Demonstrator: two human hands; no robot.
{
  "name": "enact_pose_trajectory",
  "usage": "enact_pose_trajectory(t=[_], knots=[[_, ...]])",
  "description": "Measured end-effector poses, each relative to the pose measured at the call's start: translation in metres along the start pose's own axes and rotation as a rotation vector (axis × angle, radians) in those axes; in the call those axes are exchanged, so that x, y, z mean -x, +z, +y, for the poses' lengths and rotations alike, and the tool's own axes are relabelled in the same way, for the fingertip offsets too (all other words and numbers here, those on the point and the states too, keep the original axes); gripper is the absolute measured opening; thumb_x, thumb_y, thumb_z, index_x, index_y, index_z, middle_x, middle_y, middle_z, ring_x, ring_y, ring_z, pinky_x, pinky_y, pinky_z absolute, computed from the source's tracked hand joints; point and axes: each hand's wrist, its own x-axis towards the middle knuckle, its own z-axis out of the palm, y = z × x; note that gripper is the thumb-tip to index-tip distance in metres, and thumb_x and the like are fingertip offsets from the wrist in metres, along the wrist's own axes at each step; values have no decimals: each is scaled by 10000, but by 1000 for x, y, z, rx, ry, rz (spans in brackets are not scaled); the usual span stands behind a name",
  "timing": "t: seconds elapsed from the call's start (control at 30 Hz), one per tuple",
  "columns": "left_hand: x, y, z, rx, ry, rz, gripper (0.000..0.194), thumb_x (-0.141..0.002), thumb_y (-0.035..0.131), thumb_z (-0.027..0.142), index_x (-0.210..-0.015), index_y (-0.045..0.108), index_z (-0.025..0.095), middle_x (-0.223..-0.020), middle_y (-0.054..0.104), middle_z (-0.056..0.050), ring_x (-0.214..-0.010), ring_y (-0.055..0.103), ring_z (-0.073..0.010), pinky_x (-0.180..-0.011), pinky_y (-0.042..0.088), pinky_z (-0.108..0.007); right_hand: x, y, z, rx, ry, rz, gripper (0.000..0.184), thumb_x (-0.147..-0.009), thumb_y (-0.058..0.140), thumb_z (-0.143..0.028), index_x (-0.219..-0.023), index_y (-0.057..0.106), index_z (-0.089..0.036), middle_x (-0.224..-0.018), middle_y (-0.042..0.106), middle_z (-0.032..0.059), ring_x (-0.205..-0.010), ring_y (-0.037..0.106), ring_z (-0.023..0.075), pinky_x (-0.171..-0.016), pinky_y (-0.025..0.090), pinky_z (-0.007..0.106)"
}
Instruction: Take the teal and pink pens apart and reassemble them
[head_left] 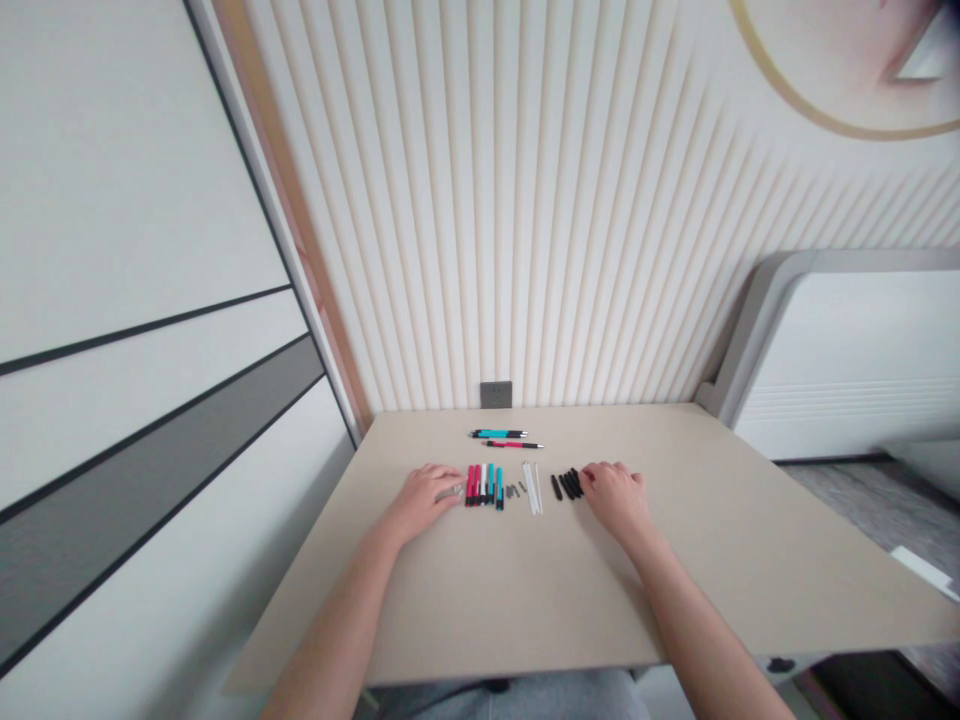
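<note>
On the pale tabletop (517, 600), toward the wall, small pen parts lie in a sorted row between two bare hands. Left to right: silvery pieces (457, 489) beside the left hand (421, 500); coloured barrels (491, 481), two pink-red, one white, two teal, dark ends toward the wearer; small grey pieces (512, 491), too small to identify; slim white rods (531, 490), slightly splayed; black tubes (556, 488) next to the right hand (616, 496). Beyond the row lie teal-and-black pens (499, 434) and one red-and-black pen (514, 444), whole in appearance.

Left hand: thumb and fingers parted, silvery pieces in the gap; cannot tell whether any is gripped. Right hand: fingers bent, tips at the rightmost black tubes, apparently touching; contact partly hidden, so cannot tell if one is pinched or merely nudged.

Risks, as judged: black tubes lie so close together that a push on the end one could shove its neighbours askew; if round, they could roll. Silvery pieces look small enough to slip from under a fingertip or be swept aside by the thumb. A sleeve-less forearm dragged inward could spread the white rods into the grey pieces, mixing the groups. Left fingertips lie near the first pink-red barrel; a careless sideways move could knock that line out of order
</note>
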Motion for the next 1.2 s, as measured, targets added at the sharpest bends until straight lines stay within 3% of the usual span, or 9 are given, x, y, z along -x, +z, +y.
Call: enact_pose_trajectory(t=[0.2, 0.37, 0.53, 0.7, 0.97, 1.1, 1.2], knots=[[-1, 2, 2, -27, 7, 17, 197, -923, 554, 353, -1024, 719, 318, -1103, 665, -33, -1045, 576, -203, -910, 437, -369, -4, -3, -13, 1, -102, 34, 333, -968, 383, -299, -905, 702, -227, -979, 691, 86, -984, 561, 231, -806, 313, 349], [-3, 4, 0, -23, -4, 33, 213, -934, 532, 354, -1040, 709, 302, -1050, 678, -36, -1001, 588, -202, -876, 444, -360, -34, -3, -32, 55, -264, -49, 293, -957, 411, -238, -970, 701, -200, -1042, 683, 116, -1010, 559, 232, -849, 326, 341], [-3, 7, -2, -38, -12, 40, 202, -937, 533, 323, -1049, 695, 280, -1031, 676, -34, -988, 588, -198, -854, 441, -347, -71, 9, -46, 62, -285, -102, 231, -915, 489, -203, -1011, 698, -183, -1060, 676, 122, -1012, 568, 216, -869, 335, 317], [-2, 10, -2, -66, -42, 45, 209, -932, 542, 331, -1083, 672, 267, -1045, 668, -39, -1009, 580, -205, -859, 435, -351, -86, 22, -52, 50, -293, -130, 224, -911, 492, -178, -929, 714, -155, -1015, 682, 136, -944, 591, 202, -825, 346, 298], [-1, 10, -1, -63, -75, 57, 226, -926, 550, 337, -1113, 656, 270, -1065, 659, -37, -1031, 570, -205, -888, 418, -357, -80, 15, -42, -36, -290, -57, 271, -953, 440, -239, -961, 703, -174, -1011, 696, 111, -967, 593, 224, -854, 345, 324], [-2, 5, 5, -92, -115, 157, 345, -922, 551, 344, -1258, 568, 265, -1196, 614, -66, -1112, 536, -227, -949, 387, -390, -56, 7, -32, -122, -326, 6, 312, -984, 377, -274, -1046, 675, -205, -1060, 688, 81, -991, 591, 204, -864, 365, 308], [-5, 2, 14, -62, -65, 220, 435, -932, 536, 358, -1349, 474, 253, -1253, 588, -82, -1154, 518, -237, -958, 388, -393, -30, 11, -27, -357, -409, 53, 290, -972, 398, -289, -1027, 673, -213, -1026, 692, 66, -961, 596, 209, -850, 386, 313]])
